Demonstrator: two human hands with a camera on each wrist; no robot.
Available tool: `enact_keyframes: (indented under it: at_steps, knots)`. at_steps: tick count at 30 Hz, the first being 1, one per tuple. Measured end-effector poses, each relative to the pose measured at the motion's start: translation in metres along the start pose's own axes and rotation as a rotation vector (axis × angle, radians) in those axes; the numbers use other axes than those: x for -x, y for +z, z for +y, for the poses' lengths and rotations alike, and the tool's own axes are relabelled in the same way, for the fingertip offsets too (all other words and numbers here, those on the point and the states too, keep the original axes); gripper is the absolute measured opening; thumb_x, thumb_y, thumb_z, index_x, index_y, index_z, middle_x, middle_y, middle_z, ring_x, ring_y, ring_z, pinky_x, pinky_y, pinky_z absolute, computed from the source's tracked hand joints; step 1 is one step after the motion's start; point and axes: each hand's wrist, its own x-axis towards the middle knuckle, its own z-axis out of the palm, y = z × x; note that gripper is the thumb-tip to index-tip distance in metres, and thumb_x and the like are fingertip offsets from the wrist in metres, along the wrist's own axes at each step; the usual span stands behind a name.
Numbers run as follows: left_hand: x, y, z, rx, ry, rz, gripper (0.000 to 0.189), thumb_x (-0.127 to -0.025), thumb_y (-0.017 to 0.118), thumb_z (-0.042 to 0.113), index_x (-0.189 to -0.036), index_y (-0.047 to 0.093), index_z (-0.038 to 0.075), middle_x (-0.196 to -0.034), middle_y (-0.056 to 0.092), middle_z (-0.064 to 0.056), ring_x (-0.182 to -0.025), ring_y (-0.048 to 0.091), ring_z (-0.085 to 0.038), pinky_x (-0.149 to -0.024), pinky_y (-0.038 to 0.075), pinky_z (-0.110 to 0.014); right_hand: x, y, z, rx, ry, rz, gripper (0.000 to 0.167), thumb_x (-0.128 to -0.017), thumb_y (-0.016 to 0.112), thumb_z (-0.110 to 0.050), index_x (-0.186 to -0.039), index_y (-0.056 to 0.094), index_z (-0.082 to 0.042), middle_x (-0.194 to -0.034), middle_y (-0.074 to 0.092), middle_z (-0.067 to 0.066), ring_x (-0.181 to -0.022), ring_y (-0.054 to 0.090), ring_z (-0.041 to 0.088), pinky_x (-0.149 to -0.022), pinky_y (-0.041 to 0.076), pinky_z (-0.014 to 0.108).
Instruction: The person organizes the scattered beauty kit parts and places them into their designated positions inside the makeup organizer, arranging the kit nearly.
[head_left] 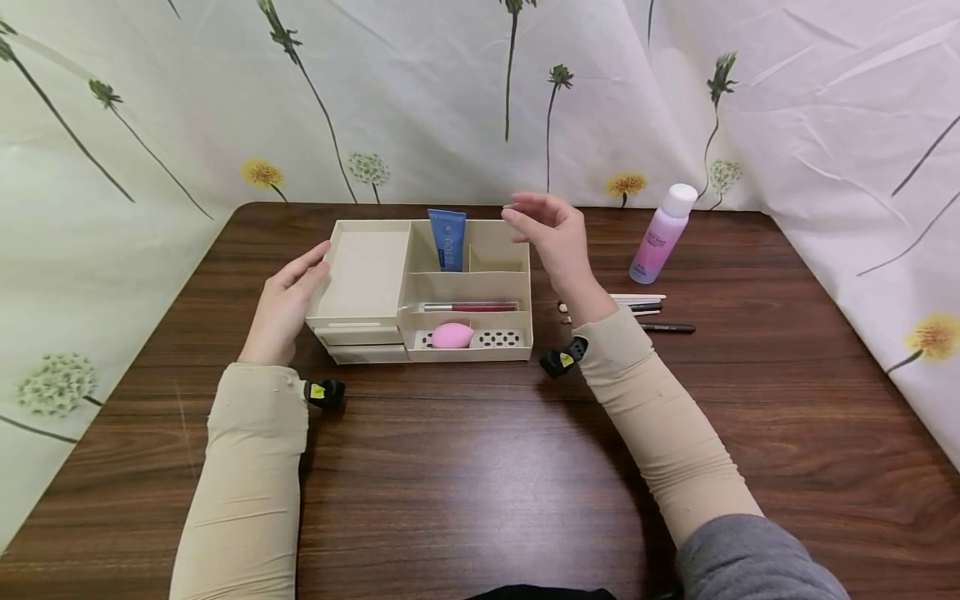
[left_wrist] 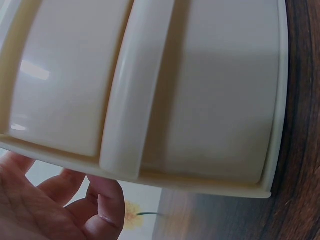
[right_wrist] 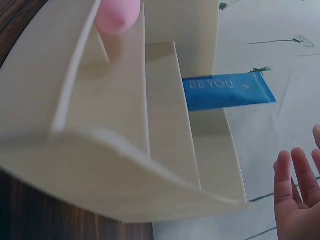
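A cream desk organizer (head_left: pixel 367 275) with drawers and open compartments stands on the table. My left hand (head_left: pixel 281 304) rests its fingers against the organizer's left side; in the left wrist view, fingertips (left_wrist: pixel 107 200) show at the edge by the drawer fronts. My right hand (head_left: pixel 558 242) hovers by the back right corner, fingers loosely bent, holding nothing. A blue squeeze tube (head_left: pixel 447 242) stands upright in the back compartment. The middle compartment holds a slim tube with a dark red section (head_left: pixel 480 307). In front sits a pink makeup sponge (head_left: pixel 452 336).
To the right, a pink and purple spray bottle (head_left: pixel 662 233) with a white cap stands on the brown wooden table (head_left: pixel 465 467). Several makeup brushes (head_left: pixel 637 297) and a black pen-like stick (head_left: pixel 671 327) lie near my right wrist. Behind hangs a flower-print cloth (head_left: pixel 450 100).
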Motion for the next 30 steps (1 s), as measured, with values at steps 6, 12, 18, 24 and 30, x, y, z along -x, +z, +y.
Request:
enact_keyframes:
  at_steps: [6,12,18,24,30]
  knots:
    - [-0.001,-0.001,0.0,-0.008,-0.001,0.0,0.052,-0.103,0.048,0.042,-0.152,0.042,0.026,-0.163,0.029,-0.001,-0.151,0.022,-0.02,-0.124,0.016,-0.044,0.005,-0.013,0.0,0.012,-0.007,0.03,0.02,-0.088,0.072,0.0,-0.107,0.07,0.003,-0.085,0.073,-0.009,-0.079,0.065,0.007,-0.067,0.057,0.025]
    - [-0.002,-0.001,-0.001,0.001,-0.006,0.0,0.052,-0.103,0.048,0.042,-0.151,0.042,0.027,-0.163,0.028,-0.001,-0.151,0.022,-0.021,-0.124,0.016,-0.044,0.009,-0.027,0.001,0.044,-0.015,0.055,0.015,-0.088,0.073,-0.002,-0.096,0.072,-0.015,-0.086,0.073,-0.01,-0.078,0.067,0.007,-0.067,0.058,0.027]
    - [-0.002,-0.002,0.001,0.002,-0.006,0.005,0.051,-0.103,0.048,0.042,-0.151,0.042,0.027,-0.163,0.029,0.0,-0.15,0.023,-0.02,-0.124,0.017,-0.044,0.012,-0.038,0.002,0.055,0.008,0.078,0.012,-0.088,0.074,-0.004,-0.096,0.072,-0.012,-0.087,0.073,-0.01,-0.081,0.068,0.008,-0.069,0.058,0.027]
    - [-0.001,-0.002,0.001,0.006,-0.007,0.007,0.051,-0.103,0.048,0.042,-0.151,0.042,0.027,-0.162,0.029,0.0,-0.15,0.023,-0.019,-0.124,0.017,-0.043,0.011,-0.049,0.003,0.053,0.019,0.096,0.012,-0.087,0.074,-0.003,-0.099,0.072,-0.007,-0.084,0.074,-0.01,-0.078,0.068,0.009,-0.068,0.058,0.027]
    - [-0.001,-0.001,0.0,0.024,-0.014,-0.002,0.052,-0.102,0.049,0.043,-0.151,0.043,0.028,-0.163,0.029,0.001,-0.151,0.021,-0.018,-0.124,0.015,-0.043,0.011,-0.06,-0.003,0.036,0.006,0.13,0.013,-0.087,0.074,-0.002,-0.1,0.072,-0.004,-0.084,0.074,-0.008,-0.078,0.069,0.008,-0.066,0.058,0.025]
